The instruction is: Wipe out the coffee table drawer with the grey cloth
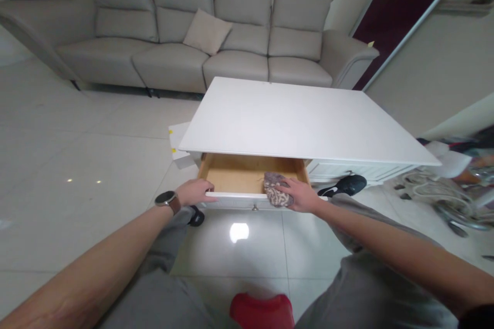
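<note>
A white coffee table (304, 121) has its left drawer (235, 172) pulled out, showing a bare wooden inside. My left hand (196, 192) grips the drawer's front edge near its left corner, fingers curled over the rim. In my right hand (299, 194) is a patterned brown and grey cloth (276, 190), which lies over the drawer's front edge right of the small knob (255, 207). The cloth hides part of the rim.
Behind the table stands a long grey sofa (239, 67) with a beige cushion (207, 32). A white box (179, 144) is left of the table, a red stool (262, 312) below me. Cables and clutter (436, 193) lie at right.
</note>
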